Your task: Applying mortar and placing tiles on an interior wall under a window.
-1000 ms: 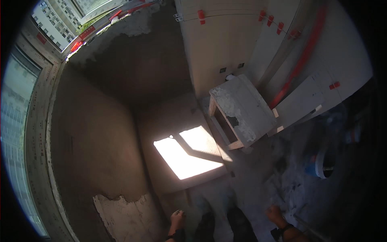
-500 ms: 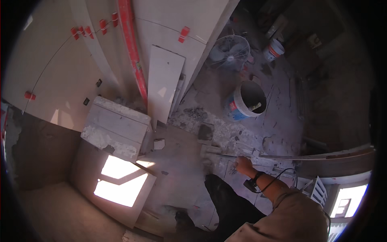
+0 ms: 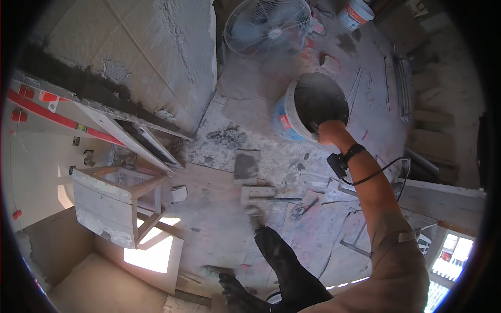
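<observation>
My right hand (image 3: 332,131) is at the near rim of a large white and blue bucket (image 3: 286,119), its fingers curled closed and reaching just inside. What they grip is hidden behind the hand. Dull grey material (image 3: 318,96) shows within the bucket. A black strap with a small dark device (image 3: 338,164) sits on my right wrist, and a cable loops from it. My left hand is out of view.
A round caged fan (image 3: 271,31) stands beyond the bucket, with a smaller white bucket (image 3: 357,13) to its right. A battered wooden stool or box (image 3: 104,206) sits at left. Dusty boards, a flat trowel-like piece (image 3: 258,193) and rubble lie on the floor.
My right hand has moved forward from low over the floor to the bucket's rim. The view has shifted toward the bucket and fan. The pale handle-like piece inside the bucket no longer shows.
</observation>
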{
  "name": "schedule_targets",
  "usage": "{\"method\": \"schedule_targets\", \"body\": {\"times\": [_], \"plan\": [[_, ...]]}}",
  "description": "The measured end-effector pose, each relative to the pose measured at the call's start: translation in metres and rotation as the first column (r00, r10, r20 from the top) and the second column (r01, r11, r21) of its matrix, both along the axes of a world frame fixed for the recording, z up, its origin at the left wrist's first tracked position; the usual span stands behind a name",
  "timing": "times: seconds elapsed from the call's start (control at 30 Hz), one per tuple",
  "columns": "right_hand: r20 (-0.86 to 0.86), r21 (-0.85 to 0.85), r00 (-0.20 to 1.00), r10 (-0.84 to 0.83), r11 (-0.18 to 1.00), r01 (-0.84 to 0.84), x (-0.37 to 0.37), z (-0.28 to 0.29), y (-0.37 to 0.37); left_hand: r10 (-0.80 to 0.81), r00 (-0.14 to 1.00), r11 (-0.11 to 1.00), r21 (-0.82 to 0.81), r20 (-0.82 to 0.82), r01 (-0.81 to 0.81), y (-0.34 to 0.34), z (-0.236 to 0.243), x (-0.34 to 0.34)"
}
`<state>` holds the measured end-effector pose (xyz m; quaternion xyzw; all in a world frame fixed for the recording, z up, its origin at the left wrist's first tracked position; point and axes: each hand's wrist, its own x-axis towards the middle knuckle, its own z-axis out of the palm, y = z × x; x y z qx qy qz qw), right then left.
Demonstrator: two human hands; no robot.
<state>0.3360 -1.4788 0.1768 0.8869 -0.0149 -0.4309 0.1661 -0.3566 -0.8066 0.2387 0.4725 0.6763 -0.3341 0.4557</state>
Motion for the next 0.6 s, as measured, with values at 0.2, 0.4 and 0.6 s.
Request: {"method": "schedule_targets", "body": {"times": [0.2,0.4,0.6], "plan": [[0.087,0.617,0.356,-0.931,0.331,0.714,-0.078,-0.013,-0.017,0.004,0.999,1.000,-0.021,0.051,-0.003,-0.014,0.016,0.004],[-0.595,0.645,-0.370,-0.713,-0.699,0.310,-0.129,-0.030,0.014,0.064,0.997,0.997,0.035,0.054,-0.065,-0.003,-0.009,0.003],[-0.536,0.624,-0.288,-0.794,-0.602,0.499,-0.174,0.021,0.002,0.071,0.996,0.997,0.038,0.048,-0.073,0.031,-0.025,0.011]]}}
